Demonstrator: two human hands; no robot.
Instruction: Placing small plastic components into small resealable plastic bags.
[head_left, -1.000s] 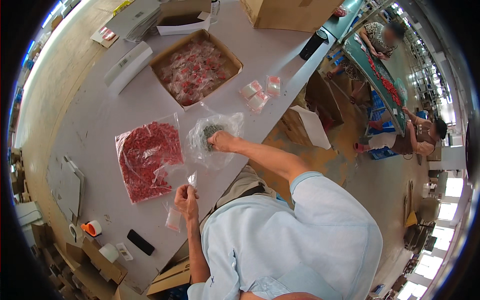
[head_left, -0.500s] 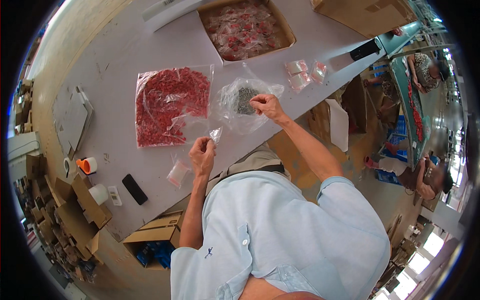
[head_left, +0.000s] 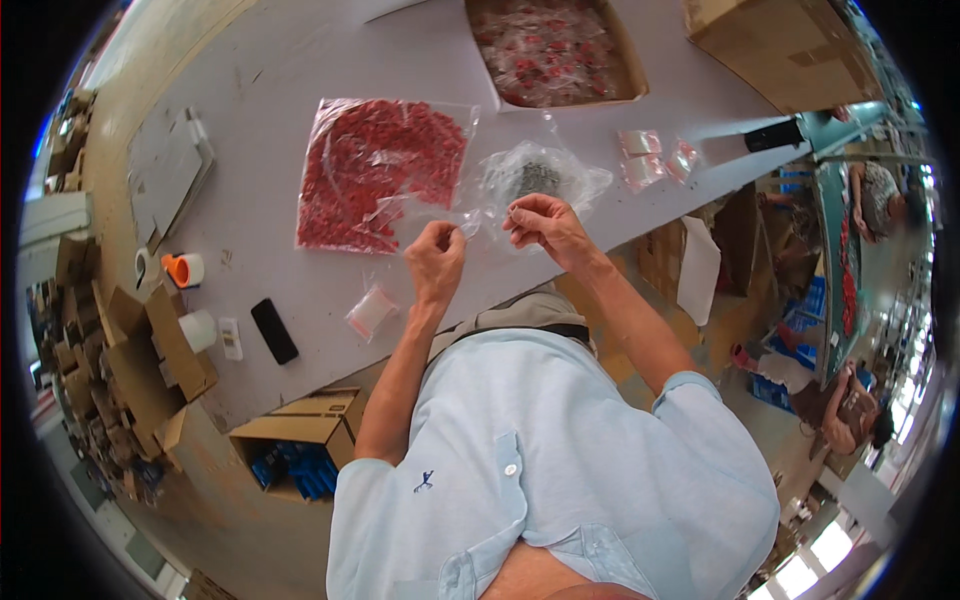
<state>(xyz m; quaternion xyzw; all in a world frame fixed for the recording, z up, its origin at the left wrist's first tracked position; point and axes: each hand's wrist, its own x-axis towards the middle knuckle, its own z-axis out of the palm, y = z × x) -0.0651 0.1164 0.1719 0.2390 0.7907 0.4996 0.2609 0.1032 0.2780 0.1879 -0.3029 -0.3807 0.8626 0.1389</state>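
My left hand (head_left: 436, 264) pinches a small clear plastic bag (head_left: 466, 220) at its edge, above the table's near side. To its right, my right hand (head_left: 550, 230) has thumb and forefinger pressed together; whatever is between them is too small to make out. Just beyond the right hand lies an open clear plastic bag (head_left: 590, 184) with a heap of small grey metal pieces (head_left: 539, 180) in it. A large clear bag of small red parts (head_left: 375, 170) rests to the left, beyond my left hand.
An open carton (head_left: 640, 82) of filled packets stands at the far side, beside a closed cardboard box (head_left: 775, 50). Packs of small bags (head_left: 642, 160) lie right, another pack (head_left: 371, 312) near me. A phone (head_left: 274, 331) and tape roll (head_left: 184, 270) sit left. People work at right.
My right hand has come back from the metal pieces toward my left hand, its fingers pinched. The left hand with the small bag has moved nearer to it. The view has shifted.
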